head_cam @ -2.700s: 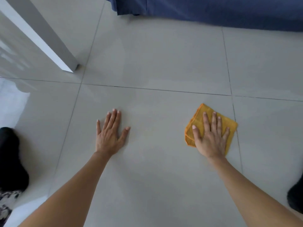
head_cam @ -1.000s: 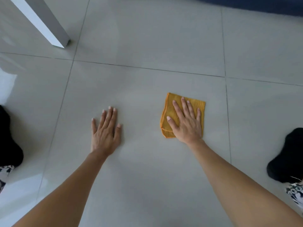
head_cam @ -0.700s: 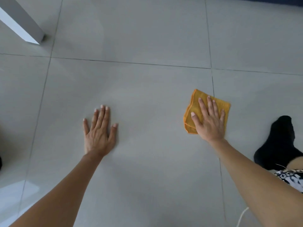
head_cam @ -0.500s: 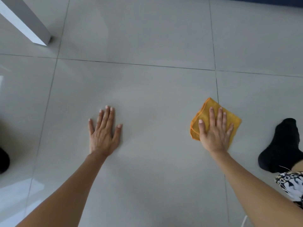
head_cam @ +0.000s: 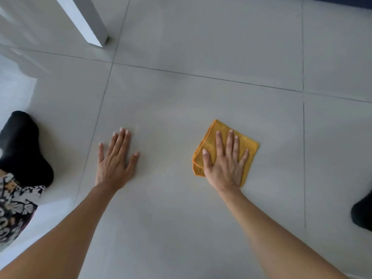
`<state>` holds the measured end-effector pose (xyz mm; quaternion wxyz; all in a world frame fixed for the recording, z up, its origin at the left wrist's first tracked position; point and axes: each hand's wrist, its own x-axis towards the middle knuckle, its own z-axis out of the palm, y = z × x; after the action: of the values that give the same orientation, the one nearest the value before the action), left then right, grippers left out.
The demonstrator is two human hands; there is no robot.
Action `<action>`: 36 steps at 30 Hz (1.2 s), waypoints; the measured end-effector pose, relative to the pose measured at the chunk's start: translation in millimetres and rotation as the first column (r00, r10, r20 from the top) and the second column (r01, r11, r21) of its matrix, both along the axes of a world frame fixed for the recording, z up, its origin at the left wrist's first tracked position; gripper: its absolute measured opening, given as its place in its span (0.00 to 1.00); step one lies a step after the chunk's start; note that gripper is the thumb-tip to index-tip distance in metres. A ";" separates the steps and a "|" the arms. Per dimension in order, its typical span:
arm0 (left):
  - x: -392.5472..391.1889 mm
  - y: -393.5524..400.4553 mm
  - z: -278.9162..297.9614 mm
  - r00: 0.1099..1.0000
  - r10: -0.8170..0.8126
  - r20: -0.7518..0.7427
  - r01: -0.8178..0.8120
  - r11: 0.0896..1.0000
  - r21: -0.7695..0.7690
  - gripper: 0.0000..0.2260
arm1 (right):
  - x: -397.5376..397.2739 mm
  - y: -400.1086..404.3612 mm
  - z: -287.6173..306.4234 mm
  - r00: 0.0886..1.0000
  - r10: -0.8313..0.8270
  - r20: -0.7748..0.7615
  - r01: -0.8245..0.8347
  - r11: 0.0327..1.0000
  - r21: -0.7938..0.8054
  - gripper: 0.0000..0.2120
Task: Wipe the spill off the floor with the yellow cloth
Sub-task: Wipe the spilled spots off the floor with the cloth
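Pressing yellow cloth (head_cam: pixel 249 147), right hand (head_cam: pixel 224 166) flat

A folded yellow cloth (head_cam: pixel 249 150) is pressed flat against the grey tiled floor (head_cam: pixel 201 47) by the right hand (head_cam: pixel 225 164), fingers spread, at about 3 o'clock from centre. The left hand (head_cam: pixel 115 162) is laid palm-down on bare tile at 9 o'clock. A white furniture leg (head_cam: pixel 88 23) is seen at 11 o'clock, a black sock (head_cam: pixel 22 148) at 9 o'clock by the edge.
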<state>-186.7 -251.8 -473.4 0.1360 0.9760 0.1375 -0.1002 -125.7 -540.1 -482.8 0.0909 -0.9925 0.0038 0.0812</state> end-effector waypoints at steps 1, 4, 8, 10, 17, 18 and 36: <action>-1.9 2.3 -0.4 1.000 -0.001 0.004 0.001 1.000 -0.003 0.31 | 1.2 11.9 0.1 1.000 0.015 0.002 -0.015 1.000 0.007 0.33; -5.2 5.0 -0.9 1.000 0.009 0.024 -0.008 0.999 -0.032 0.30 | 3.2 48.9 0.4 0.998 0.068 0.017 -0.069 0.997 0.030 0.33; -7.0 4.8 -4.8 0.998 0.031 0.049 -0.028 0.998 -0.057 0.28 | -0.9 98.5 0.5 0.984 0.181 0.008 -0.181 0.982 0.059 0.33; -6.5 4.0 -5.6 0.998 0.041 0.054 -0.037 0.997 -0.064 0.27 | -7.0 118.1 1.3 0.968 0.250 0.009 -0.250 0.965 0.081 0.33; -5.4 1.6 -5.6 0.997 0.056 0.059 -0.052 0.996 -0.067 0.26 | -39.6 120.4 1.9 0.864 0.503 -0.004 -0.499 0.857 0.128 0.33; -5.5 1.5 -5.6 0.997 0.056 0.056 -0.052 0.996 -0.068 0.26 | -45.5 114.1 1.6 0.851 0.525 0.001 -0.520 0.844 0.134 0.33; -48.2 -58.1 -2.4 0.999 0.028 0.021 -0.027 0.997 -0.073 0.29 | -56.4 -96.6 3.3 0.999 0.045 -0.024 -0.046 0.997 -0.056 0.33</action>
<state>-234.9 -309.9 -475.8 0.1743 0.9694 0.1458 -0.0927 -182.1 -636.7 -479.5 0.0607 -0.9936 -0.0155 0.0944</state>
